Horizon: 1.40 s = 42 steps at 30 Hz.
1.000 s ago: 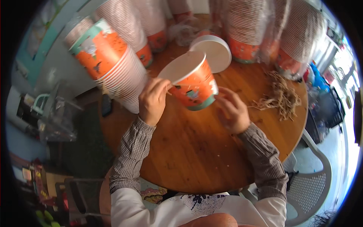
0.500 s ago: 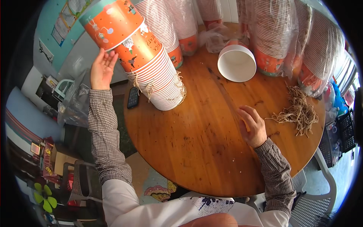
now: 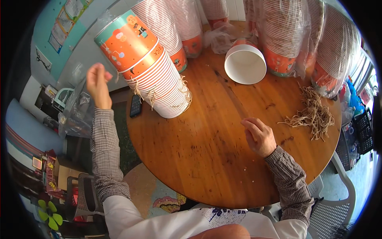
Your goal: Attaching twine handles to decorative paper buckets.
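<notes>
A tall leaning stack of paper buckets (image 3: 162, 87), white-rimmed and orange-printed, stands at the left of the table. Thin strands of twine (image 3: 152, 95) hang about its rims. At its top sits an orange bucket with a green base (image 3: 128, 42), bottom up. Just left of the stack, my left hand (image 3: 99, 84) is raised, its fingers loosely bent and slightly blurred, touching nothing I can see. Over the table's right half hovers my right hand (image 3: 260, 137), fingers curved and thumb apart, with nothing in it. Beyond it a single white-lined bucket (image 3: 245, 64) lies tipped, its mouth toward me.
A loose heap of twine (image 3: 312, 115) lies at the right of the round wooden table (image 3: 207, 159). Plastic-wrapped bucket stacks (image 3: 280, 38) line the back. A dark phone or remote (image 3: 135, 106) rests at the left edge. A grey chair (image 3: 332, 211) stands at lower right.
My left hand has come off the top bucket and moved left. The upper buckets have sunk deeper into the stack. My right hand has shifted slightly left, its fingers more bent.
</notes>
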### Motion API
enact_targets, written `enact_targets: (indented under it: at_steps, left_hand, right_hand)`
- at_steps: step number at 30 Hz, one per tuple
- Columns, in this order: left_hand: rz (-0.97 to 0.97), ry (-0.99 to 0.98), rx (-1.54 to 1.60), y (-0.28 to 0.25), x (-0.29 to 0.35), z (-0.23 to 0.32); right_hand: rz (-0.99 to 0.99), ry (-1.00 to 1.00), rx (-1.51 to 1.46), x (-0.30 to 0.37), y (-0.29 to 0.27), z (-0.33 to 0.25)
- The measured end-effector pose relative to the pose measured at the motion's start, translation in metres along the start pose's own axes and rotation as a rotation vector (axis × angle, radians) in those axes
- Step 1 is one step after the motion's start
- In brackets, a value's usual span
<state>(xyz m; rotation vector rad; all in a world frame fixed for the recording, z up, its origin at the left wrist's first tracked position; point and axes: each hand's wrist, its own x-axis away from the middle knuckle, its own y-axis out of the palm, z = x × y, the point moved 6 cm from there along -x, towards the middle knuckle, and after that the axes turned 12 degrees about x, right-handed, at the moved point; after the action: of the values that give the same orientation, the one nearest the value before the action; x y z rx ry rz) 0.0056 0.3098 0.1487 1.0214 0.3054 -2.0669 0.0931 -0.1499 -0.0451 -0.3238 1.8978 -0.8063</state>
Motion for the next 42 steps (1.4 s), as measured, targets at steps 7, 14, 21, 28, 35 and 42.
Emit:
enact_targets:
  at_steps: [7, 14, 21, 28, 35, 42]
  left_hand:
    - [-0.127, 0.401, -0.234, 0.066, -0.043, 0.058]
    - [-0.208, 0.399, -0.296, 0.065, -0.033, 0.012]
    - [-0.289, 0.805, -0.339, 0.141, 0.093, 0.034]
    - [-0.582, -0.056, 0.021, 0.262, 0.196, -0.109]
    - [-0.370, -0.342, -0.030, 0.314, 0.215, -0.193]
    - [-0.378, -0.485, 0.181, 0.320, 0.214, -0.226]
  right_hand:
    - [-0.016, 0.153, -0.013, 0.008, 0.009, 0.016]
    - [0.091, 0.474, -0.085, -0.001, 0.022, 0.100]
    - [0.537, 0.698, -0.041, -0.037, 0.030, 0.228]
    - [0.533, 0.729, -0.018, -0.068, 0.056, 0.233]
    - [0.502, 0.824, -0.017, -0.063, 0.060, 0.234]
    - [0.402, 0.873, -0.016, -0.069, 0.058, 0.230]
